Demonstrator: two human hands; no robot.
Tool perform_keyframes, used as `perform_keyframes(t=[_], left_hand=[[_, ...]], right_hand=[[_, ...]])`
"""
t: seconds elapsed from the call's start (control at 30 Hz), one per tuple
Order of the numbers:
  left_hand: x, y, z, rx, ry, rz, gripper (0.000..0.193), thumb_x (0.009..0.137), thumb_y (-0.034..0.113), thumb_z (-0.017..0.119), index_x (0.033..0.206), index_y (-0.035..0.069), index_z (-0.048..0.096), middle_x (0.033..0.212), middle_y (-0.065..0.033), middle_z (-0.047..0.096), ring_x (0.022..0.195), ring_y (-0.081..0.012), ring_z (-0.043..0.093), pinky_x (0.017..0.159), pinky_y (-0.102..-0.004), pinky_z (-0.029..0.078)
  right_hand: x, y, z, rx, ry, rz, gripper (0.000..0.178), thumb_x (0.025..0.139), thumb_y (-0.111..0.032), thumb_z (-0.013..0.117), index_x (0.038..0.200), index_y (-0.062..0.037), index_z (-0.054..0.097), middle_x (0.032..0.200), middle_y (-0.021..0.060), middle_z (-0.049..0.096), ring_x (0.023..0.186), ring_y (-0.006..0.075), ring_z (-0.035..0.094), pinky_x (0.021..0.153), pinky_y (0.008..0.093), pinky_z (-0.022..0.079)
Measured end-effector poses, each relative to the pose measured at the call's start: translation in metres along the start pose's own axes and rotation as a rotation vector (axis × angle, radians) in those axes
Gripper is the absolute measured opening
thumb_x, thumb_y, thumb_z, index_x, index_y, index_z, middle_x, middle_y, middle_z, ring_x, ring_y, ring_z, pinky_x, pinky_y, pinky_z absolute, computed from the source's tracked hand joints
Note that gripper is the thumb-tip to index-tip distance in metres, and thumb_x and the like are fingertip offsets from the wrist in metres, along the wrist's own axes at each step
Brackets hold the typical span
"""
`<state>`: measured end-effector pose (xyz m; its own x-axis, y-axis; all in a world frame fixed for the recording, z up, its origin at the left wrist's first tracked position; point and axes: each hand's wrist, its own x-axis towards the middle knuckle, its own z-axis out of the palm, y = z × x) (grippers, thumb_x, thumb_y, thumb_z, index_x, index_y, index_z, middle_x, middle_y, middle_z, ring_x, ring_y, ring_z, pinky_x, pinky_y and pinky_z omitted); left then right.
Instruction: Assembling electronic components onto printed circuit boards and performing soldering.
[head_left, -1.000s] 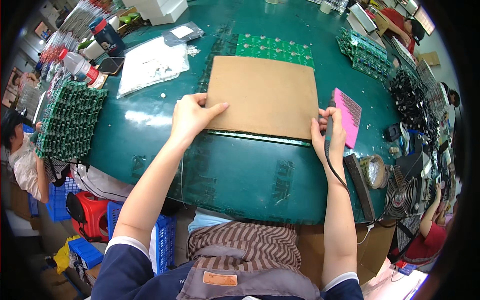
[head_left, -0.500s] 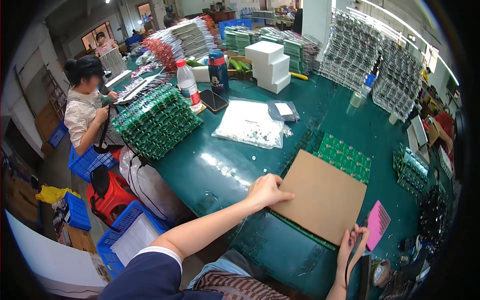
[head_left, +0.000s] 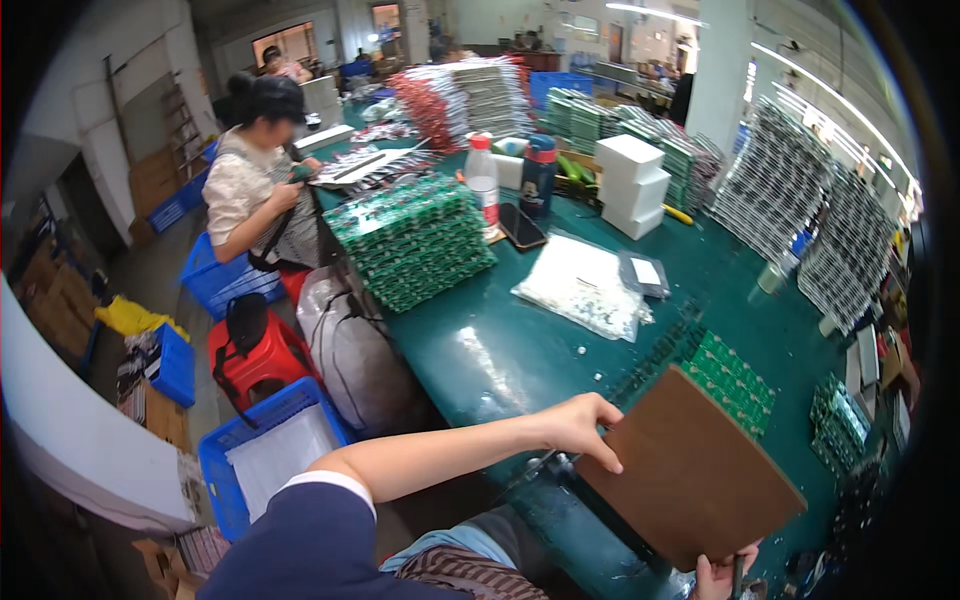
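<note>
Both our hands hold one brown board (head_left: 690, 475) flat over the worktop (head_left: 480, 350) edge: left hand (head_left: 580, 425) grips its near-left corner, right hand (head_left: 722, 575) pinches the bottom edge. It looks light, stiff; best held by opposite edges.

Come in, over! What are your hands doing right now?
Left hand grips the brown cardboard sheet at its left corner. Right hand holds its near edge. Green circuit boards lie just beyond it.

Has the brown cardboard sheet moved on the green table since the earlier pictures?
Cannot tell. The cardboard sheet still lies beside the green circuit boards on the table; the camera itself turned left.
</note>
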<state>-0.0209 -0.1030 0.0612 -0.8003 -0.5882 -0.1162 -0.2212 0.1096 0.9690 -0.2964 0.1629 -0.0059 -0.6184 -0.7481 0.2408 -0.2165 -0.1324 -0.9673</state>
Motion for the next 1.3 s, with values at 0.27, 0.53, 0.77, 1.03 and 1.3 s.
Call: perform_keyframes(t=[0.27, 0.53, 0.77, 1.03, 1.3], left_hand=[[0.0, -0.048, 0.029, 0.731, 0.09, 0.794, 0.022, 0.066, 0.008, 0.064, 0.086, 0.014, 0.061, 0.093, -0.0009, 0.065, 0.078, -0.0231, 0.063, 0.064, -0.0345, 0.05], [-0.029, -0.041, 0.007, 1.098, -0.32, 0.809, 0.052, 0.054, 0.021, 0.075, 0.101, 0.012, 0.057, 0.119, -0.0044, 0.058, 0.084, -0.0214, 0.062, 0.066, -0.034, 0.049], [-0.023, -0.005, 0.01, 1.348, -0.575, 0.736, 0.083, 0.044, 0.058, 0.072, 0.108, 0.007, 0.056, 0.124, -0.0046, 0.054, 0.093, -0.0186, 0.058, 0.073, -0.0328, 0.046], [-0.02, -0.016, 0.014, 1.352, -0.554, 0.835, 0.083, 0.045, 0.063, 0.07, 0.103, 0.005, 0.057, 0.123, -0.0077, 0.056, 0.074, -0.0208, 0.058, 0.066, -0.0325, 0.045], [-0.029, -0.018, 0.013, 1.231, -0.458, 0.797, 0.083, 0.048, 0.061, 0.071, 0.109, 0.007, 0.059, 0.126, -0.0064, 0.055, 0.074, -0.0216, 0.056, 0.067, -0.0337, 0.045]], right_hand=[[0.019, 0.069, -0.058, 0.246, -0.402, -0.274, 0.03, 0.085, -0.016, 0.061, 0.103, -0.0111, 0.037, 0.103, 0.0185, 0.059, 0.086, 0.023, 0.057, 0.08, 0.0328, 0.045], [-0.025, 0.008, -0.025, -0.432, -0.594, -0.303, 0.045, 0.059, -0.001, 0.073, 0.093, -0.0081, 0.044, 0.11, 0.0099, 0.062, 0.112, 0.0354, 0.053, 0.096, 0.0423, 0.042], [-0.014, -0.018, -0.021, -0.664, -0.713, -0.518, 0.056, 0.062, -0.022, 0.08, 0.102, -0.0114, 0.043, 0.116, 0.0115, 0.058, 0.103, 0.0349, 0.056, 0.083, 0.0416, 0.05], [-0.017, -0.053, -0.027, -0.918, -0.907, -0.465, 0.07, 0.054, -0.048, 0.079, 0.104, -0.0111, 0.048, 0.127, 0.0097, 0.052, 0.123, 0.0328, 0.044, 0.102, 0.0449, 0.034], [-0.065, -0.027, -0.077, -1.252, 0.18, -0.514, 0.032, 0.067, -0.006, 0.078, 0.085, -0.0046, 0.051, 0.108, 0.015, 0.065, 0.087, 0.0327, 0.057, 0.077, 0.0406, 0.043]])
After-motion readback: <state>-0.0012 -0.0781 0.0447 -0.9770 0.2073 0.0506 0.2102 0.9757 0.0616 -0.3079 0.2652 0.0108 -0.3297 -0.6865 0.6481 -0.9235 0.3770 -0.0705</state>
